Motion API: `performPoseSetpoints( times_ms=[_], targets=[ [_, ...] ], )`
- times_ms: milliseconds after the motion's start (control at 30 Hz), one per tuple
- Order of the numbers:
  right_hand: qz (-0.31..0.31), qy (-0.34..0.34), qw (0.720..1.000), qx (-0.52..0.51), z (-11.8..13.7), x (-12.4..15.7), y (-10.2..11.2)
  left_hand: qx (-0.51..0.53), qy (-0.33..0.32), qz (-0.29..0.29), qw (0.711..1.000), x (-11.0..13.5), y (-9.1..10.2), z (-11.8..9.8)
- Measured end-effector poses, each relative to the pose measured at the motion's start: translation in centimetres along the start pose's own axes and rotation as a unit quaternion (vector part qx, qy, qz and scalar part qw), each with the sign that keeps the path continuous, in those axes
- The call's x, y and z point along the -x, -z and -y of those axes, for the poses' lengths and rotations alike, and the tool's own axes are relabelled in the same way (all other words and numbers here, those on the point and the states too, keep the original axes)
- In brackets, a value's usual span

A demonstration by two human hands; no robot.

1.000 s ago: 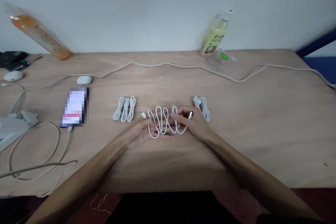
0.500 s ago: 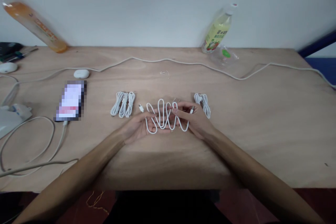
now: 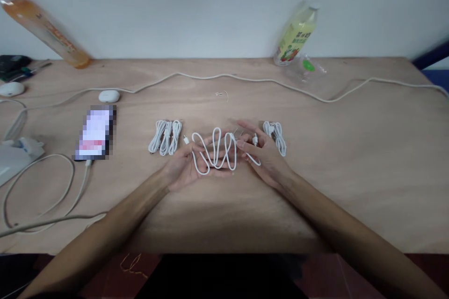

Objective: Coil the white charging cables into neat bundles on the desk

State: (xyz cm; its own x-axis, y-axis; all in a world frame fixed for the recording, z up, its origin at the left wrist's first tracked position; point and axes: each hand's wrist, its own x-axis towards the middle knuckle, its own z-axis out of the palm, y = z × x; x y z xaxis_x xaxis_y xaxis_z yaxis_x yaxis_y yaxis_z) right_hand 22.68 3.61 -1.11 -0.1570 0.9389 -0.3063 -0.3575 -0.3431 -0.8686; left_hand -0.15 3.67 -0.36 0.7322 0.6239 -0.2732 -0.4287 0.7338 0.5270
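Observation:
A white USB cable (image 3: 216, 149) runs in loose zigzag loops between my two hands, just above the table. My left hand (image 3: 180, 163) pinches its left end under the thumb, fingers stretched behind the loops; a plug sticks out above the thumb. My right hand (image 3: 264, 156) grips the cable's right part between thumb and fingers, with the other plug (image 3: 255, 139) against the palm side. Thin wire-like ends show near the right fingertips. Left of my hands lie several bundled white cables (image 3: 165, 137); on the right is another bundled white cable (image 3: 275, 137).
A phone (image 3: 94, 133) on a charging cord, a white earbud case (image 3: 109, 96) and a white device (image 3: 17, 156) lie left. Bottles of orange drink (image 3: 45, 32) and yellow drink (image 3: 297, 35) stand by the wall. A long cord (image 3: 224, 75) crosses behind small wire ties (image 3: 221, 95).
My right hand has shifted slightly right and its index finger has lifted. The cable loops near it have drawn closer together, and the view has turned a little.

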Motion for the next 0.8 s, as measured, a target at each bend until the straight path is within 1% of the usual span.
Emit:
performPoseSetpoints(
  times_ms=[200,367,467,567,633,800],
  targets=[
    [0.003,0.008,1.000,0.013,-0.3,-0.1,-0.4,0.017,-0.012,-0.011,1.000,-0.1,-0.3,-0.3],
    [-0.020,0.077,0.992,0.101,-0.6,0.5,-1.0,0.025,-0.011,-0.019,0.999,0.0,-0.4,-0.4],
    [-0.016,0.081,0.988,0.127,-0.7,0.9,-1.1,0.026,-0.013,-0.014,0.999,0.0,-0.2,-0.3],
    [0.013,0.059,0.991,0.120,-0.7,0.9,-0.9,0.027,-0.025,-0.022,0.999,-0.1,-0.1,-0.1],
    [0.023,0.057,0.993,0.102,-0.6,0.7,-0.8,0.029,-0.037,-0.035,0.998,-0.1,-0.2,-0.1],
    [0.020,0.067,0.996,0.063,-0.8,0.4,-0.7,0.040,-0.064,-0.058,0.995,0.0,-0.7,-0.3]
  ],
)
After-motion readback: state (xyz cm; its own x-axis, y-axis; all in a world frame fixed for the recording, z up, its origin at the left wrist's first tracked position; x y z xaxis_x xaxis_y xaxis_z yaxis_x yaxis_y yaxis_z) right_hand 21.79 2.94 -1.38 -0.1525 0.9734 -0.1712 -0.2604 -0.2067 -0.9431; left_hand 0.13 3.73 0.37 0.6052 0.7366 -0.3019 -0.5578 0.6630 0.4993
